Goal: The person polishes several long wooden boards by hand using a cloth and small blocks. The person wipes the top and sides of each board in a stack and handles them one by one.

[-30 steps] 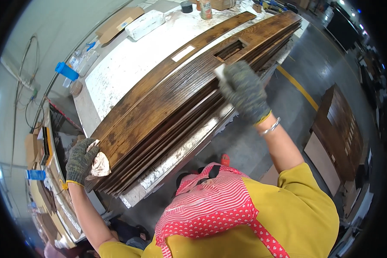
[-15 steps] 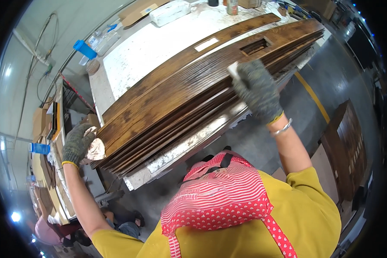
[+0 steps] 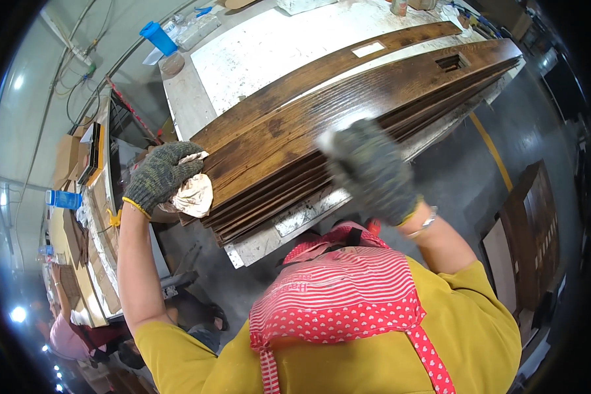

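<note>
A stack of long dark-brown wooden boards (image 3: pixel 295 134) lies across the white-topped table, the top one with a rectangular cutout near its far right end. Behind it lies another brown board (image 3: pixel 262 100) with a similar opening. My left hand (image 3: pixel 156 176), in a grey-green knit glove, is closed on a crumpled pale cloth (image 3: pixel 196 196) at the stack's left end. My right hand (image 3: pixel 371 172), gloved alike and smeared by motion, grips a small white pad (image 3: pixel 326 140) at the top board's near edge. The pad's exact kind is too blurred to tell.
A blue cup (image 3: pixel 157 38) and a small round container (image 3: pixel 172 64) stand at the table's back left. A can (image 3: pixel 398 7) is at the back. Dark wood panels (image 3: pixel 528 230) lean at the right. Another person in pink (image 3: pixel 72 335) is at lower left.
My right hand has moved left along the top board's near edge, away from the cutout, with the white pad. My left hand stays at the left end with the cloth. The view has shifted.
</note>
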`<control>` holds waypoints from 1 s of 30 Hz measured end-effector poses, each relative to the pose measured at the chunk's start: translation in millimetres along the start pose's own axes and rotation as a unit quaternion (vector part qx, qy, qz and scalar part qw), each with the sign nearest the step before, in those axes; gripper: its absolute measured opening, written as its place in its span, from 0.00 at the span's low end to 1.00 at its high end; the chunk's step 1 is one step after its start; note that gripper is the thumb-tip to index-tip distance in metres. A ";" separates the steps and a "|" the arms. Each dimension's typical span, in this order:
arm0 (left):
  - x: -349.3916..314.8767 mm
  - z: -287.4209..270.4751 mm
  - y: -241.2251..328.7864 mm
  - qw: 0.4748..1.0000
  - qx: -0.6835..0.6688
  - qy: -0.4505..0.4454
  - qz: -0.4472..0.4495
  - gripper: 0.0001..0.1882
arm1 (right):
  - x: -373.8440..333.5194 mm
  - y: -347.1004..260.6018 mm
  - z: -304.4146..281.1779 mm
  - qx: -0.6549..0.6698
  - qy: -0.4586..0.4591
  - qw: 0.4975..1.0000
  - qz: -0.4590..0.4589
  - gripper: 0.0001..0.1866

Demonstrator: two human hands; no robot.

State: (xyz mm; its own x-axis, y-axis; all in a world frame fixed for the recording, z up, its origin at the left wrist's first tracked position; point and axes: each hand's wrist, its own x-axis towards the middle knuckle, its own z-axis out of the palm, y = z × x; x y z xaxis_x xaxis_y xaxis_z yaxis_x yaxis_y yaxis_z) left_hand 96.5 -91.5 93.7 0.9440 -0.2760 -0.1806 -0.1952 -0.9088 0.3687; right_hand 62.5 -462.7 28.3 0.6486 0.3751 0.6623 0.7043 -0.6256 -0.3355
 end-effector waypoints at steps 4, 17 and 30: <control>-4.7 -9.3 5.5 0.999 0.001 -0.004 0.033 0.17 | 14.8 -58.7 46.2 0.137 -0.088 0.986 -0.040 0.16; -58.5 0.1 -49.8 0.994 0.090 0.047 0.036 0.19 | 29.4 -90.9 49.8 0.030 -0.102 0.994 -0.006 0.14; -89.6 5.8 -48.4 0.969 0.107 0.204 0.093 0.22 | 68.0 -126.8 68.1 0.090 -0.126 0.976 -0.155 0.12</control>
State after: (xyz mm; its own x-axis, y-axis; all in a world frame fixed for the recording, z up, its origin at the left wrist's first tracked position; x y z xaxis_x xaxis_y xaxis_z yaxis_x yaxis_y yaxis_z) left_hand 19.8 -24.6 86.7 0.9049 -0.3350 0.2624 -0.3820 -0.9112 0.1540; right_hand 37.0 -311.3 70.3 0.4314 0.6969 0.5730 0.9022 -0.3344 -0.2725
